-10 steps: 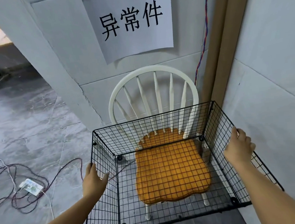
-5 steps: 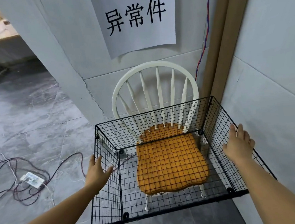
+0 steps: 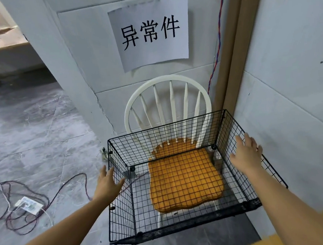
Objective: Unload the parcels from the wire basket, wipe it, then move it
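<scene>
The black wire basket (image 3: 139,149) sits on the orange cushion (image 3: 184,178) of a white chair (image 3: 165,79) in a corner. There is nothing inside it, and no parcels are in view. My left hand (image 3: 108,182) is just outside the basket's left wall with fingers straight and spread; I cannot tell if it touches the wire. My right hand (image 3: 246,152) hovers at the right wall's rim, fingers spread and holding nothing.
A paper sign (image 3: 149,32) hangs on the wall above the chair. A brown cardboard strip (image 3: 233,39) and a red-blue cable run up the corner, close to the right wall. A power strip (image 3: 29,205) with tangled cords lies on the floor at left.
Both hands were holding the basket's side walls a second ago; they have since let go, spread their fingers and lifted slightly away. The basket stays on the chair.
</scene>
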